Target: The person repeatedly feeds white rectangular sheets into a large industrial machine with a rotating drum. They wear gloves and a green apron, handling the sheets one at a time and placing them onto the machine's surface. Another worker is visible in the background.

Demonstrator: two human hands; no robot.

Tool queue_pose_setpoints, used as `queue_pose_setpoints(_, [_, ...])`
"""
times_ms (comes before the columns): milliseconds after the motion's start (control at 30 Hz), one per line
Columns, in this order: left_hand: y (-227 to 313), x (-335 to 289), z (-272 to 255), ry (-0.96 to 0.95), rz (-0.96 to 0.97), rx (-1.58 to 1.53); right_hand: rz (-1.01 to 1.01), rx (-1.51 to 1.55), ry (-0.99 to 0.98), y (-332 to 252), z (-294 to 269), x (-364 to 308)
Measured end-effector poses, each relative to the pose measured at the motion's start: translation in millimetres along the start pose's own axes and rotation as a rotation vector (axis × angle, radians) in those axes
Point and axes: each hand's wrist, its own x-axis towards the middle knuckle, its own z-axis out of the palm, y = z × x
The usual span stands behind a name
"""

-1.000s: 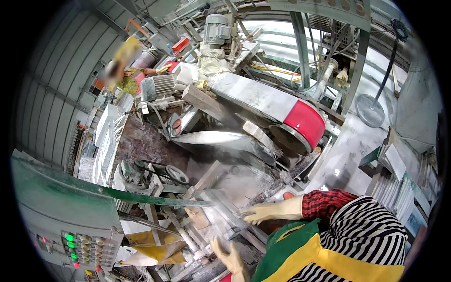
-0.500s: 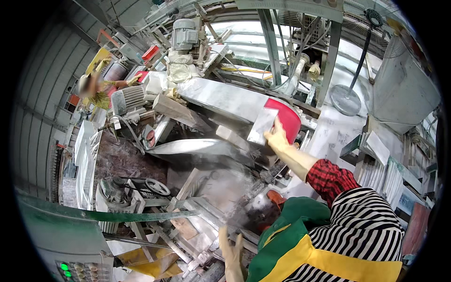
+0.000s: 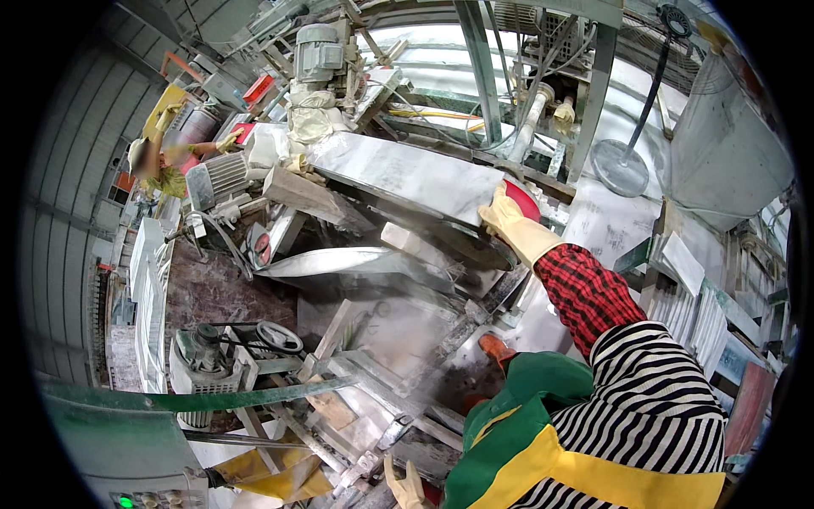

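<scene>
My right hand (image 3: 511, 222), in a cream rubber glove, is at the near right end of a long white slab (image 3: 398, 174). Its fingers are bent over the slab's end, and its thumb side is partly hidden. Under and beyond that end shows the rounded red end of a belt (image 3: 521, 200). Low in the view, near the front of the green and yellow apron, my left hand (image 3: 405, 486) is gloved the same way. Its fingers are spread with nothing between them, and the lower edge cuts off its wrist.
A person (image 3: 157, 161) stands at the machine's far left end with gloved hands near it. A grey motor (image 3: 319, 53) sits behind the slab. Nearer are a handwheel (image 3: 280, 336), a green bar (image 3: 229, 394) and a control panel (image 3: 153, 499). Stacked slabs (image 3: 691, 318) lean at right.
A small white piece at the belt's red end now lies in line with the long slab, covering more red. My right hand has closed over the end; my left hand has dropped lower.
</scene>
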Motion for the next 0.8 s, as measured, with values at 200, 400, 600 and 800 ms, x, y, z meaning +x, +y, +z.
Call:
queue_pose_setpoints(200, [33.1, 3.5, 4.9, 0.02, -0.001, 0.142, -0.022, 0.407, 0.014, 13.5, 3.8, 1.7])
queue_pose_setpoints(400, [-32.5, 10.9, -65.1, 0.37, 0.205, 0.287, -0.33, 0.587, -0.118, 45.7, 46.5, -59.3])
queue_pose_setpoints(600, [-80.8, 14.0, -163.7, 0.589, -0.188, 0.077, -0.727, -0.003, -0.059, 207.0, 92.3, -65.5])
queue_pose_setpoints(800, [-208.9, -24.2, -211.1, 0.847, -0.21, 1.032, -0.16, -0.908, -0.505, 330.0, 53.4, -71.3])
